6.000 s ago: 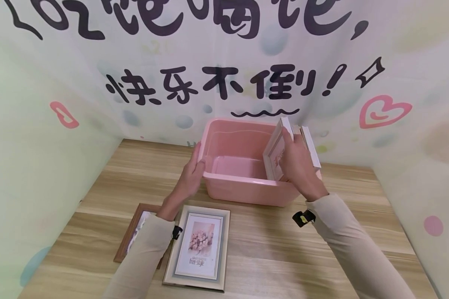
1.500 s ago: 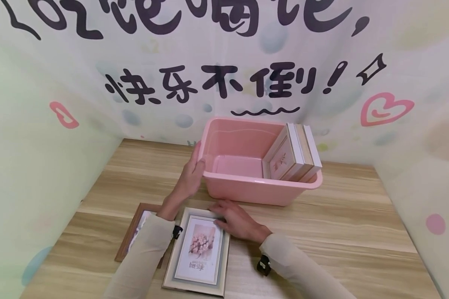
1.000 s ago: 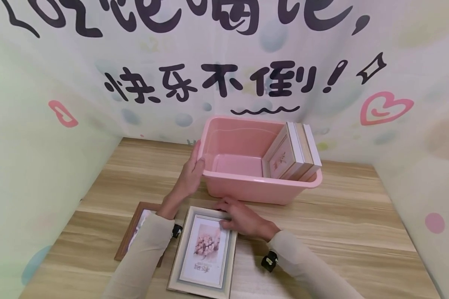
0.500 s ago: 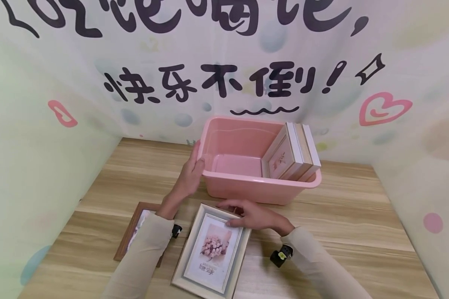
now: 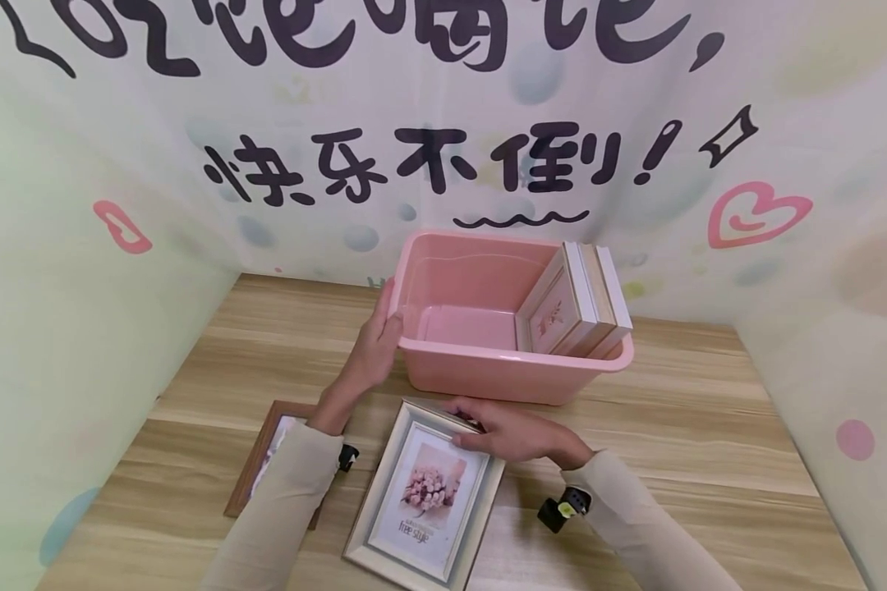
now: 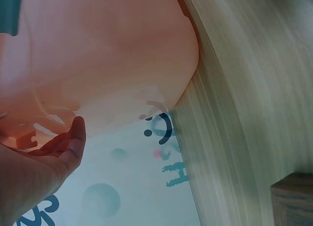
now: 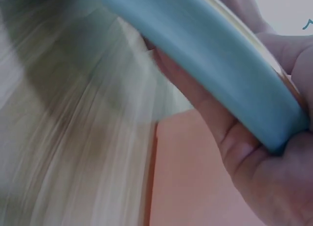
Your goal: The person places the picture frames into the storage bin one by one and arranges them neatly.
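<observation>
A pink plastic basin (image 5: 488, 373) stands on the table in the head view. At its left end my left hand (image 5: 373, 341) holds the rim; in the left wrist view the fingers (image 6: 73, 143) curl at the basin's side. My right hand (image 5: 510, 431) pinches a cream picture frame (image 5: 480, 533) by its top right corner, thumb on the front and the other fingers behind. That frame slants in front of the basin and shows a pink flower picture. In the right wrist view the frame's edge (image 7: 210, 55) crosses between thumb and fingers.
Several picture frames (image 5: 580, 304) stand upright side by side at the basin's right end. A brown frame (image 5: 262, 460) lies on the table at left, partly under my left forearm. A printed curtain with large black characters hangs directly behind the basin.
My right hand left the upright frames in the basin, took hold of the cream frame and drew it rightward, tilting and turning it. My left hand stays on the rim.
</observation>
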### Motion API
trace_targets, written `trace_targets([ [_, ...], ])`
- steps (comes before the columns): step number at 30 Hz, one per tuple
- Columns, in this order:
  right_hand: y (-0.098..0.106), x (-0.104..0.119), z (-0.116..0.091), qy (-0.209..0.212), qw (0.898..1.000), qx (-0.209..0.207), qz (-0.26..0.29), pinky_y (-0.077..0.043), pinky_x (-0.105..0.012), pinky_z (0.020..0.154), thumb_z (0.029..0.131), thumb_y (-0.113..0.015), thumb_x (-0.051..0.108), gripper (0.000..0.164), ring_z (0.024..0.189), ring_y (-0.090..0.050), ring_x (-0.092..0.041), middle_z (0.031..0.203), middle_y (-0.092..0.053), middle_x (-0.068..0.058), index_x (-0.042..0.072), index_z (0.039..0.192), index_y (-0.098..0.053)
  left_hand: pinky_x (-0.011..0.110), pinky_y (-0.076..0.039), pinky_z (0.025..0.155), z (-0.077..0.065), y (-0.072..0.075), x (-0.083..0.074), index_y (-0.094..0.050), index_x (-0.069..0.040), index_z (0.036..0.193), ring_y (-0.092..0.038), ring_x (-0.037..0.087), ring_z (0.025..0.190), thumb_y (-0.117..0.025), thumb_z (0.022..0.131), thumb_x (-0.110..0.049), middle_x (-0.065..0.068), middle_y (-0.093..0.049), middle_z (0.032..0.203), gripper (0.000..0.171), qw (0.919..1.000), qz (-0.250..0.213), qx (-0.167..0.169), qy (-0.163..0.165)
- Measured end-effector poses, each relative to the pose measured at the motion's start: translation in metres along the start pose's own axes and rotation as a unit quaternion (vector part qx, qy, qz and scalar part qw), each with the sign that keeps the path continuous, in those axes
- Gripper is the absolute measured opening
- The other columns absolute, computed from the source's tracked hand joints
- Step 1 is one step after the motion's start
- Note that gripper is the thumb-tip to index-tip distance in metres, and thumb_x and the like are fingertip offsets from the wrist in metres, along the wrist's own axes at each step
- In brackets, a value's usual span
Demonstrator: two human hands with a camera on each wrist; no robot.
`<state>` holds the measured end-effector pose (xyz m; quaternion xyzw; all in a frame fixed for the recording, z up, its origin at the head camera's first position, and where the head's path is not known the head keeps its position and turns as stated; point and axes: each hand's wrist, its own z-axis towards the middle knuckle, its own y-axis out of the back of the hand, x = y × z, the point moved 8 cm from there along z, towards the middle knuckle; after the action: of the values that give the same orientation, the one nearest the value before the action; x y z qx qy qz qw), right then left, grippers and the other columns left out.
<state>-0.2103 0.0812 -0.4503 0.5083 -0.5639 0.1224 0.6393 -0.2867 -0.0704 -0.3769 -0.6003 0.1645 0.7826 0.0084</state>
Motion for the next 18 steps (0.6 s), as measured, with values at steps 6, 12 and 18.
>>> trace_targets([
  [6, 0.007, 0.018, -0.009, 0.026, 0.999, -0.013, -0.036, -0.036, -0.034, 0.114, 0.103, -0.052, 0.019, 0.056, 0.131, -0.043, -0.014, 0.158, -0.037, -0.001, 0.019, 0.156, -0.034, 0.049, -0.021, 0.121, 0.001, 0.000, 0.001, -0.003, 0.004, 0.157, -0.025, 0.041, 0.146, -0.027, 0.105, -0.004, 0.026, -0.016, 0.161, 0.058, 1.0000, 0.003, -0.001, -0.008],
  [12, 0.018, 0.036, -0.017, 0.054, 0.997, -0.030, -0.042, -0.041, -0.032, 0.110, 0.102, -0.053, 0.015, 0.056, 0.121, -0.053, -0.013, 0.155, -0.041, -0.006, 0.013, 0.155, -0.035, 0.050, -0.024, 0.120, 0.001, 0.000, 0.000, -0.003, 0.003, 0.157, -0.032, 0.041, 0.142, -0.027, 0.104, -0.005, 0.028, -0.018, 0.160, 0.059, 1.0000, 0.005, -0.002, -0.003],
  [18, 0.031, 0.051, -0.028, 0.070, 0.995, -0.043, -0.065, -0.047, -0.032, 0.103, 0.101, -0.054, 0.012, 0.056, 0.112, -0.059, -0.012, 0.151, -0.047, -0.009, 0.011, 0.154, -0.036, 0.050, -0.024, 0.120, 0.000, 0.000, 0.000, -0.003, 0.003, 0.157, -0.035, 0.038, 0.139, -0.027, 0.104, -0.005, 0.028, -0.020, 0.160, 0.059, 1.0000, 0.007, -0.003, 0.003],
])
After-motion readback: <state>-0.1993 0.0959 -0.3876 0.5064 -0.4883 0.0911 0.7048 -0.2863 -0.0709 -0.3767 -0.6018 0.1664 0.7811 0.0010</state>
